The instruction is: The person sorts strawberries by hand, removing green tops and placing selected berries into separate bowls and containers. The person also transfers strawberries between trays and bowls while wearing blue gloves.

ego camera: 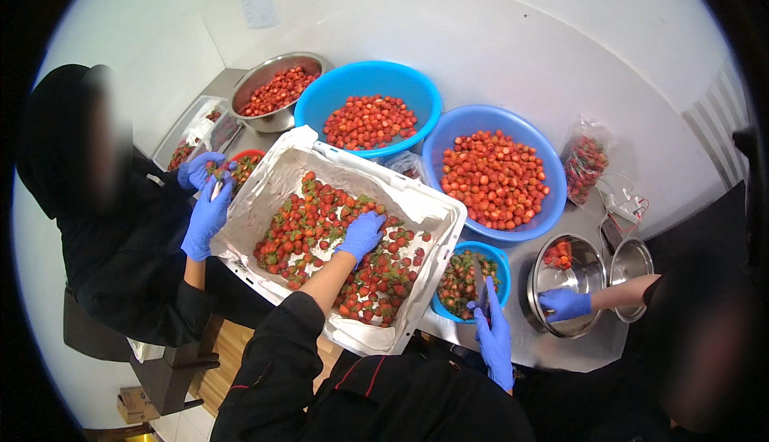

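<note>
My left hand (pixel 363 234), in a blue glove, reaches among whole strawberries (pixel 300 219) with green leaves. They lie on paper in a white plastic crate (pixel 435 249). The glove hides whether its fingers hold a berry. A knife (pixel 479 277) is in my gloved right hand (pixel 495 337), its blade pointing up over a blue colander (pixel 506 277). Strawberry tops and leaves (pixel 459 277) fill much of that colander, just right of the crate.
Hulled strawberries fill parts of a blue basin (pixel 306 102), a violet-blue basin (pixel 556 186) and a steel bowl (pixel 273 122). Co-workers sit at both sides; one's gloved hand (pixel 565 305) is in a steel mixing bowl (pixel 580 328). A power strip (pixel 625 206) lies behind.
</note>
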Tool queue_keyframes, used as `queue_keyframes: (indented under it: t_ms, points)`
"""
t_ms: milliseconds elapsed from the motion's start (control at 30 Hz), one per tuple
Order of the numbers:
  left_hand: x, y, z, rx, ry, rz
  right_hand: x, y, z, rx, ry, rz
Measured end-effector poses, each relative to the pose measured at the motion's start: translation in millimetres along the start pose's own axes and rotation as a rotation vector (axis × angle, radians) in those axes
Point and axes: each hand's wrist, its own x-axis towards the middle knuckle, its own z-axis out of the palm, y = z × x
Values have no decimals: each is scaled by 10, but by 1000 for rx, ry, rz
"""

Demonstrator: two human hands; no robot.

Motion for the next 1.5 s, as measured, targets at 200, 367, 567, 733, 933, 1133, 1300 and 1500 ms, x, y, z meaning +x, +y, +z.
queue_keyframes:
  t_ms: [200,367,567,733,933,1133,1300,1500]
  points:
    - [46,-3,-9,-308,165,-182,5,-8,-42,4,-11,-43]
    - [-70,262,-570,-1299,-27,-363,5,-39,-64,9,2,-29]
    - [-446,877,-1136,-1651,-165,-305,20,-91,-12,26,-62,35]
    - [-619,1289,-1327,-1629,-27,-213,91,-141,64,45,-104,-51]
    - [-742,1498,-1463,-1559,-64,-149,147,-458,181,-64,-235,-249]
    - [-822,1698,-1546,-1578,-117,-93,140,-821,219,-263,-298,-404]
    - [-839,1764,-1624,-1591,-195,-75,178,-890,166,-312,-335,-353]
    - [-865,1805,-1661,-1616,-228,-48,247,-811,94,-265,-380,-473]
